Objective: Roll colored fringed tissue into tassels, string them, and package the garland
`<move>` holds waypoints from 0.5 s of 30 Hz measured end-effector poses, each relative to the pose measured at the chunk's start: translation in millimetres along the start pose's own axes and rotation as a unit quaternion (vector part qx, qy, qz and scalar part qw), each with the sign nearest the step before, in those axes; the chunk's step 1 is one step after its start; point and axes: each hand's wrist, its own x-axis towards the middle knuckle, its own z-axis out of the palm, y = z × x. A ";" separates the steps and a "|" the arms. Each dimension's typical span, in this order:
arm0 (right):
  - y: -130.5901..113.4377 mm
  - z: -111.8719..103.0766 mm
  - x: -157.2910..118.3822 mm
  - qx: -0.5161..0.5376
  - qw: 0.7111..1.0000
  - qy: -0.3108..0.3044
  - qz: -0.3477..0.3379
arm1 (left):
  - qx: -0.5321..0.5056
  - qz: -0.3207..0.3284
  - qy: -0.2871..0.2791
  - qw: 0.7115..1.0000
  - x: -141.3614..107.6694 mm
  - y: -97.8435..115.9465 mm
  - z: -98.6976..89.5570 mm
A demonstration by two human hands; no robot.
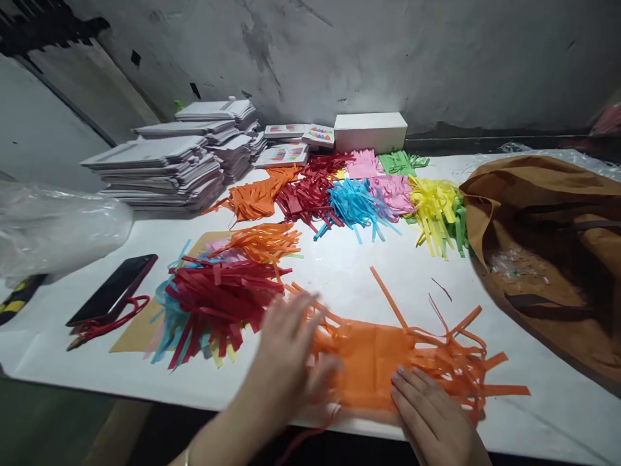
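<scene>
An orange tissue-paper tassel sheet point(371, 366) lies unfolded at the table's front edge, its cut strips spreading to both sides of a solid middle. My right hand point(434, 414) rests flat on the right part of that middle, fingers stretched out. Over the sheet's left fringe is my left hand point(291, 353), somewhat blurred, its fingers apart and nothing visible in them. Whether it touches the strips I cannot tell. Just left of it sits a heap of fringed paper with a red tassel point(228, 291) on top, orange, blue, pink and yellow ones around it.
Folded fringed bundles, such as a blue one point(356, 200) and a yellow one point(431, 207), line the back. Stacked white packets point(155, 171) and a white box point(371, 133) stand by the wall. A phone point(114, 291) lies left; a brown bag point(548, 259) gapes at right.
</scene>
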 end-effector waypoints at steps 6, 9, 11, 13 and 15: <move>0.8 -3.4 1.0 -0.020 0.999 -0.019 -0.032 | -0.178 0.097 -0.094 0.975 -29.0 58.2 19.0; -2.4 -6.4 2.3 0.018 0.999 0.004 0.041 | -0.204 0.052 -0.129 0.969 -24.0 51.0 19.4; -4.7 -4.9 9.6 0.045 0.992 0.020 0.118 | -0.188 0.014 -0.165 0.968 -14.6 44.9 15.0; -5.1 0.1 21.3 0.045 0.981 0.033 0.183 | -0.136 -0.028 -0.208 0.968 -1.1 41.7 12.3; -3.0 6.6 33.7 0.017 0.973 0.032 0.228 | -0.068 -0.059 -0.242 0.966 14.4 40.6 13.2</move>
